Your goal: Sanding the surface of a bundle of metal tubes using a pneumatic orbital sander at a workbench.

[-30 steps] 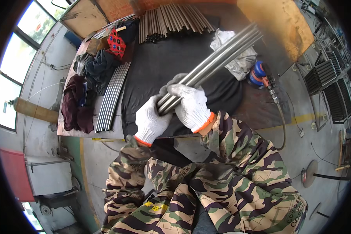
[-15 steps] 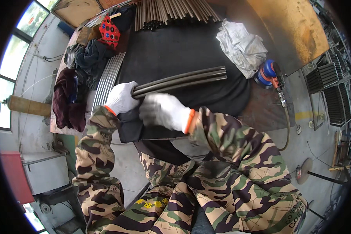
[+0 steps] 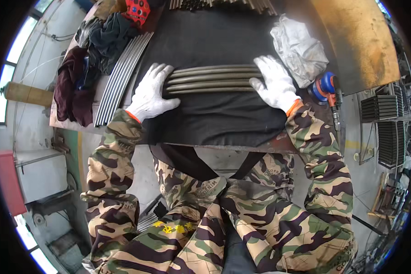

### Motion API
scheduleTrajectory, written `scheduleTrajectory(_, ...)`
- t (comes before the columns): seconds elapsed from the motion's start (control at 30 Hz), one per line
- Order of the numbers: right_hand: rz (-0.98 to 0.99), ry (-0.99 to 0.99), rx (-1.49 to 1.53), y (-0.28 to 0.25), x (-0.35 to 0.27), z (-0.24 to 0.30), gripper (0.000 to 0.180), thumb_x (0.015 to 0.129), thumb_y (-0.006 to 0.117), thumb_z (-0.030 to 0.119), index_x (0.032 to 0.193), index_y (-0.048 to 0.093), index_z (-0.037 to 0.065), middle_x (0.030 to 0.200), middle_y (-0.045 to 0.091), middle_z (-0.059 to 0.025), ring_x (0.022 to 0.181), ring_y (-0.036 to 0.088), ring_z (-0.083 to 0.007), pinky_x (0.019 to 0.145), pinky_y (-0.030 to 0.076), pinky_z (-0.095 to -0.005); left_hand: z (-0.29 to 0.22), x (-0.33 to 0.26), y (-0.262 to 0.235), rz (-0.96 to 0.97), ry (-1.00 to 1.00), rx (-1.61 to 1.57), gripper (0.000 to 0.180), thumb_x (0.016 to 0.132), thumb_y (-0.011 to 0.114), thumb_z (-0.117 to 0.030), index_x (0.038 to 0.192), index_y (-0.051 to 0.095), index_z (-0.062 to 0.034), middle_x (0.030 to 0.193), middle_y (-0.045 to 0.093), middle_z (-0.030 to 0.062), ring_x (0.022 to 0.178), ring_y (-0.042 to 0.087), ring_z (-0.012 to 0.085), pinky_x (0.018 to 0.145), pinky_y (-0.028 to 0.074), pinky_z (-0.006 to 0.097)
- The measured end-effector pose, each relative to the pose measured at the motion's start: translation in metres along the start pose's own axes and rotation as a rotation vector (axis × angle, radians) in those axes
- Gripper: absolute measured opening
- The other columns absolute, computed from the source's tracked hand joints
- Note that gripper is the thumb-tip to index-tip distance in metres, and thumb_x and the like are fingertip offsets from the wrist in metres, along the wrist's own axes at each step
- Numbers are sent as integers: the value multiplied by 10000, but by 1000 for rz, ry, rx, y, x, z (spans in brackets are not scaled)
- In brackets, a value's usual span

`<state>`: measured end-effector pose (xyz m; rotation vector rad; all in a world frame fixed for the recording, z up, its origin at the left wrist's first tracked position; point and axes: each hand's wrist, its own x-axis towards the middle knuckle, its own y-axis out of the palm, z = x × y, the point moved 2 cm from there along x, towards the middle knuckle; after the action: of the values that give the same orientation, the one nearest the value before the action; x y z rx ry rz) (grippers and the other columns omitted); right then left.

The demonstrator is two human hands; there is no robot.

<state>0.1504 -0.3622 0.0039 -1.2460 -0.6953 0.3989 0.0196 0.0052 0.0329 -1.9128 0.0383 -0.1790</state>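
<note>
Lying left-to-right on creased black cloth [image 3: 210, 39], slim round grey metal tubes [image 3: 210, 78] are flanked at opposite ends by the white-gloved left hand [image 3: 150, 92] and white-gloved right hand [image 3: 276, 85], both spread wide (neither clearly nearer).

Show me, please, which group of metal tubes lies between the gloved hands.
The small row lying crosswise on the black cloth; the shiny row slants at left, and the brown tubes lie beyond.

Bench [image 3: 59, 119]: black cloth [image 3: 205, 39] over middle, dark tubes [image 3: 212, 76] side by side on it. Left: row of silver tubes [image 3: 125, 78], maroon cloth [image 3: 73, 93], dark grey cloth [image 3: 110, 36]. Right: crumpled pale cloth [image 3: 301, 48], blue-orange power tool [image 3: 325, 84].
</note>
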Motion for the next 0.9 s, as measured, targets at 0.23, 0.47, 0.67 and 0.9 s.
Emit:
scheduleTrajectory(0.23,67,-76,43,-4,2,6,793,973,681,483,1564,438,14,1599,451,-249,1527,366,-433,1274,279,-517,-6,-4,16,-131,-24,147,993,753,849,-515,1519,483,0,1571,450,288,1511,337,518,1227,348,563)
scheduleTrajectory(0.47,167,-106,-52,-14,-1,8,932,964,671,548,1615,326,-22,1641,381,-264,1558,306,-438,1289,237,-533,-14,-8,14,-104,-57,189,1109,783,818,-584,1586,382,46,1649,340,323,1548,266,532,1247,303,573)
scheduleTrajectory(0.67,92,-166,-62,-11,-2,8,909,973,656,540,1606,354,-38,1637,386,-281,1546,326,-448,1292,225,-539,-12,-10,17,-79,-35,227,1113,792,805,-580,1589,364,59,1642,334,342,1545,265,538,1253,288,575)
scheduleTrajectory(0.9,-63,54,1062,-19,2,-8,575,1101,562,232,1584,435,-54,1578,537,-124,1233,578,-120,1089,427,-252,-10,-15,16,-99,-16,145,1068,757,841,-438,1603,371,15,1653,359,281,1563,272,469,1279,279,526)
